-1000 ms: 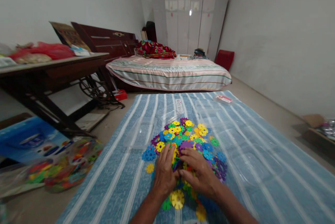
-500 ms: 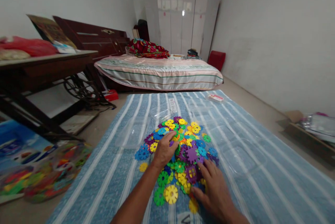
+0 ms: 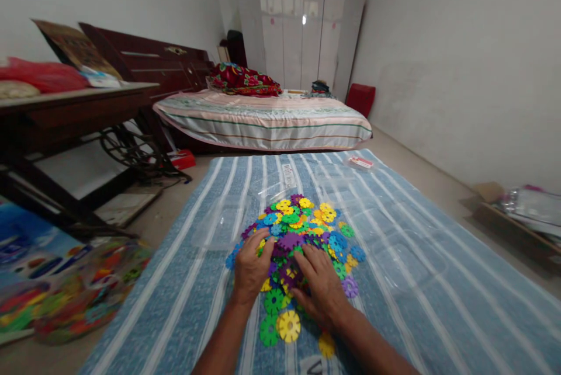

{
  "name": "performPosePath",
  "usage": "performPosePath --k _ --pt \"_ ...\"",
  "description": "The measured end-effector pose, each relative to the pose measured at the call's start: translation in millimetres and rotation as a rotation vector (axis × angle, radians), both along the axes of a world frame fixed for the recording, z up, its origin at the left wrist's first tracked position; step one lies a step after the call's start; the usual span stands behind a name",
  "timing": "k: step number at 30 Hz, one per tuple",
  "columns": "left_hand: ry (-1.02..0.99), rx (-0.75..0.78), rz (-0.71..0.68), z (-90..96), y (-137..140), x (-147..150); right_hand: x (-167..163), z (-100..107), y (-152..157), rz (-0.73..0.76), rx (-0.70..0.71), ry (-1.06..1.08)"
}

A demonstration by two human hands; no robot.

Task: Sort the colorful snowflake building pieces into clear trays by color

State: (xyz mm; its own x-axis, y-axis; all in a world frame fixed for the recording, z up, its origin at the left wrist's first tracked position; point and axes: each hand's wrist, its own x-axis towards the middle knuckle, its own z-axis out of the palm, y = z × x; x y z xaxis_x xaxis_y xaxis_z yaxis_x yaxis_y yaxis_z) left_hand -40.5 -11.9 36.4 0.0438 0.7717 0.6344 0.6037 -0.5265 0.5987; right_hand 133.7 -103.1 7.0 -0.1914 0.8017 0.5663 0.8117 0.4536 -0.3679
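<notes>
A heap of colourful plastic snowflake discs (image 3: 307, 220) lies on a blue and white striped mat (image 3: 416, 287). My left hand (image 3: 249, 267) rests palm down on the heap's left side, fingers spread over the pieces. On the near middle of the heap lies my right hand (image 3: 322, 287), also flat, its fingers over purple and green discs. Neither hand lifts a piece. A yellow disc (image 3: 289, 325) and a green one (image 3: 268, 331) lie close to my wrists.
Clear plastic trays (image 3: 219, 226) lie on the mat beside the heap. A bag of more coloured pieces (image 3: 83, 296) sits on the floor at left, by a dark wooden table (image 3: 74, 112). A bed (image 3: 263, 118) and white wardrobe (image 3: 298, 42) stand beyond.
My left hand has drawn back toward me and my right hand has moved forward and left, so both now press on the heap side by side. Discs have shifted.
</notes>
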Motion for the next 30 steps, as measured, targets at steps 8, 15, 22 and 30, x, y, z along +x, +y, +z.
performPosePath --k 8,15,22,30 --pt "0.083 0.087 0.141 -14.5 -3.1 -17.7 2.2 -1.6 -3.7 -0.161 0.038 0.084" --pt "0.142 0.048 0.101 -19.8 -1.2 -15.7 5.4 5.8 -18.2 -0.009 -0.005 0.066" --pt "0.176 0.023 0.1 -21.2 -0.2 -14.4 16.6 11.4 -41.5 0.006 0.083 0.13" --pt "0.209 0.025 0.107 -19.4 -0.8 -12.8 17.0 9.6 -44.0 -0.008 0.187 0.127"
